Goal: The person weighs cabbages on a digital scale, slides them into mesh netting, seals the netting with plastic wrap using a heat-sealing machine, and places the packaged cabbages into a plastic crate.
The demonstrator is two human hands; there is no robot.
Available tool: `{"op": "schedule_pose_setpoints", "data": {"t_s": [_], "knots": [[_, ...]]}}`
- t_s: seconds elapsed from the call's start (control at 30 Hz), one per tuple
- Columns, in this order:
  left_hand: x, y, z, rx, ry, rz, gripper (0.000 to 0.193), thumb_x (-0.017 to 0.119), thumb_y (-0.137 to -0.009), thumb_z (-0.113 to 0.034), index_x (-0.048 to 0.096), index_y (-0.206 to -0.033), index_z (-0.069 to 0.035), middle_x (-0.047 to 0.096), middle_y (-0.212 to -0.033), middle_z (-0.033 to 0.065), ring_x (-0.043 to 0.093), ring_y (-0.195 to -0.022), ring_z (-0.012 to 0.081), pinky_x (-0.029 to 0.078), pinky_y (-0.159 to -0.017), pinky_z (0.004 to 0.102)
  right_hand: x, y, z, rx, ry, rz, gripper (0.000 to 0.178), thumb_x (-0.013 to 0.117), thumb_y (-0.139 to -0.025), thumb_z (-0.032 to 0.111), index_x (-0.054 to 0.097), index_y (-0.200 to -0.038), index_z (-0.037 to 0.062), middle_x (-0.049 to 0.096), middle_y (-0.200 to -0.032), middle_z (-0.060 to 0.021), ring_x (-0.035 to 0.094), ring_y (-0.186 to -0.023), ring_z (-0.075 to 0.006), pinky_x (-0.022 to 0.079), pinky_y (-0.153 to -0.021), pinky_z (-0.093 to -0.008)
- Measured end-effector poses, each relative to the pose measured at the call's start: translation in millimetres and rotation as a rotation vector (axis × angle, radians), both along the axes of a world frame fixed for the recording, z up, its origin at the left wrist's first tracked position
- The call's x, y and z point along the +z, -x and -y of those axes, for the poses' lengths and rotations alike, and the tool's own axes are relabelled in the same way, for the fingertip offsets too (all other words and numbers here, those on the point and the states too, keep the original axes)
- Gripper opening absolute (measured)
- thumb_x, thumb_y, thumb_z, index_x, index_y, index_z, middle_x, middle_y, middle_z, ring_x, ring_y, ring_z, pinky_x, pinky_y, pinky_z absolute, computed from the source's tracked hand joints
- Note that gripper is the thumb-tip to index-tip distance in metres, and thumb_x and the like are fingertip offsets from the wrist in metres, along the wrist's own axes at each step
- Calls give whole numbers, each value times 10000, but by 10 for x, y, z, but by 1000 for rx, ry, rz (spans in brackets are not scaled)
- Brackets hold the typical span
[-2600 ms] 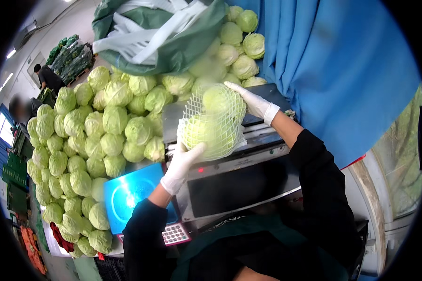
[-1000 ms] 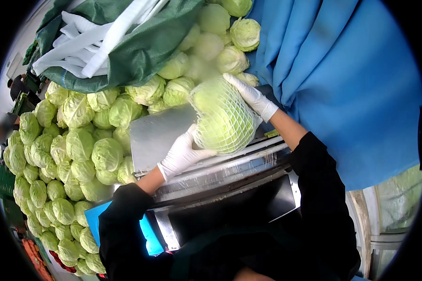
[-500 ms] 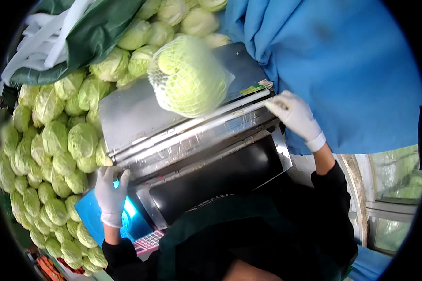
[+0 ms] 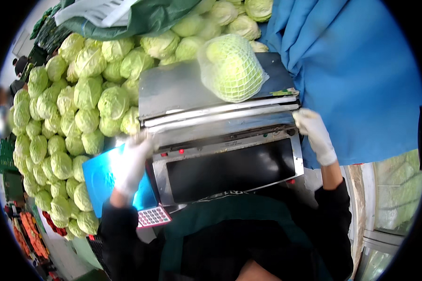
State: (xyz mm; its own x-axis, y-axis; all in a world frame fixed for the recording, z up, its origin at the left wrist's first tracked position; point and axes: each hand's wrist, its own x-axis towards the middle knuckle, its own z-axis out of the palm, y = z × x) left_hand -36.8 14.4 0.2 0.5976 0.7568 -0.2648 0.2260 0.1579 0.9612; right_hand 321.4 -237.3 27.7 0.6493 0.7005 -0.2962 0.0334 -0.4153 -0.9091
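Observation:
In front of me stands a film-wrapping machine point(image 4: 159, 100) with a grey metal top, two pale rollers and a black plate point(image 4: 234, 164) on my side. Clear plastic film point(image 4: 225, 125) spans the gap between rollers and plate. My right hand point(image 4: 312, 131), white-gloved, is closed at the film's right end. At its left end is my left hand point(image 4: 135, 159), also gloved; motion blurs it, but its fingers look pinched on the film. A pale green cabbage point(image 4: 237, 70) in a white foam net rests on the metal top, beyond the rollers, touched by neither hand.
Bare cabbages point(image 4: 86, 100) are heaped along the left and far side. A shiny blue panel point(image 4: 98, 182) and a pink-edged calculator point(image 4: 154, 216) sit by the machine's left end. Blue cloth point(image 4: 361, 84) hangs at right; a dark green sheet point(image 4: 159, 18) lies over the far cabbages.
My view has turned, so the machine appears more level and further right. The left hand has risen beside the machine's left end and is blurred. My right hand stays near the rollers' right end.

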Motion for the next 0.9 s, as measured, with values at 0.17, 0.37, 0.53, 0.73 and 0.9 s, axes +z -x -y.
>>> {"op": "schedule_pose_setpoints", "data": {"t_s": [0.17, 0.37, 0.53, 0.73, 0.9], "knots": [[55, 442, 589, -326, 660, 311, 329, 503, -909, -255, 470, -626, -91, 451, -623, 31, 400, -555, 156, 342, -539, 297, -372, 283, 801, 223, -227, -1079, 395, 490, -954, 174, 372, -578, 145, 340, -583, 34, 316, -523, -96, 264, -472, -245], [1012, -173, -4, -408, 35, 884, 375, 440, -945, -403, 458, -687, -132, 520, -706, 53, 483, -603, 185, 378, -587, 330, 191, 110, 663, 105, -1130, -645, 374, 399, -975, 319, 423, -627, 182, 358, -550, 56, 364, -484, -109, 276, -426, -246], [1713, -1585, -1170, -590, -532, 1187, 375, 436, -995, -329, 569, -1129, -4, 619, -1130, 123, 591, -1106, 243, 397, -1069, 427, 1201, -700, -770, 290, -1398, -97, 266, 435, -992, 166, 603, -1049, -33, 626, -1057, -177, 593, -1017, -262, 475, -941, -409], [109, -2726, -1792, -487, -587, 435, 449, 443, -1009, -324, 477, -1346, -29, 502, -1364, 138, 502, -1220, 222, 385, -1060, 348, -425, -1587, -2172, 213, -548, 419, 254, 569, -952, 174, 645, -1143, 26, 647, -1141, -62, 603, -1040, -155, 469, -929, -274], [-906, -2468, -1681, -553, 275, 523, 674, 445, -1002, -384, 141, -1519, -76, 215, -1551, 156, 274, -1407, 280, 273, -1145, 391, -597, -919, -1921, 406, -507, -251, 764, 583, -924, 373, 182, -1465, 11, 264, -1496, -160, 268, -1384, -226, 211, -1139, -328]]}}
